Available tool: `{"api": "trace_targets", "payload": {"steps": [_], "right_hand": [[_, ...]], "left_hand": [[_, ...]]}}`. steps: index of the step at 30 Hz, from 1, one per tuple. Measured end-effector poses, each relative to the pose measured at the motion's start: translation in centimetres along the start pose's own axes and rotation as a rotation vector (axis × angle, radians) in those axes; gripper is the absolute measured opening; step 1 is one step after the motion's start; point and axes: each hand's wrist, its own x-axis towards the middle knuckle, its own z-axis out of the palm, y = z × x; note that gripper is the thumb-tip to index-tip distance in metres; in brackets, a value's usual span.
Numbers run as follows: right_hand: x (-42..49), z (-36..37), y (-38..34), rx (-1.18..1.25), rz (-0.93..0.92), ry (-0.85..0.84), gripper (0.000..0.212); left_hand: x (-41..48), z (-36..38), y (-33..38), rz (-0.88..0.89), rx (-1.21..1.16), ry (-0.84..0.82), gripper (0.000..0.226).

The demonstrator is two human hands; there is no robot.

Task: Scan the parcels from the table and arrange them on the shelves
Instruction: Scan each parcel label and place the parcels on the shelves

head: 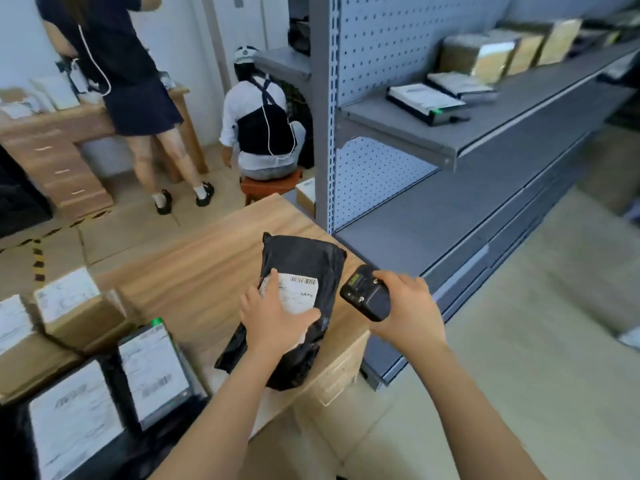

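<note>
1. Black plastic mailer parcel [304, 258] lies flat near the right edge of the wooden table [194, 271]. Its long axis runs away from the person, tilted slightly right, and its white label [301, 296] faces up.
2. Left hand [270, 317] presses on the label, fingers straight and spread.
3. Right hand [412, 306] has its fingers curled round a black scanner [367, 296] just right of the parcel, head end towards it.
</note>
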Motion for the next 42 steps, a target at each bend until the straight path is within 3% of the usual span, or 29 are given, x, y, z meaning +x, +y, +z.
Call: {"api": "trace_targets", "payload": {"steps": [11, 18, 25, 33, 42], "right_hand": [[-2.9, -5.7, 21.1, 0.112, 0.120, 0.049, 0.072], [-0.7, -6.9, 29.3, 0.171, 0.109, 0.004, 0.071], [8.0, -6.3, 32.5, 0.179, 0.001, -0.108, 0.074], [24.5, -2.2, 33.5, 0.164, -0.172, -0.197, 0.070], [37.3, 5.3, 31.5, 0.219, -0.274, -0.361, 0.067]], "left_hand": [[-7.2, 16.1, 16.5, 0.003, -0.021, -0.069, 0.110], [-8.3, 22.5, 22.7, -0.081, -0.018, -0.015, 0.111], [-2.9, 26.3, 25.6, -0.175, -0.033, 0.084, 0.109], [8.7, 30.2, 28.4, -0.303, -0.121, 0.284, 0.103], [20.4, 33.6, 25.0, -0.458, -0.087, 0.437, 0.093]]}}
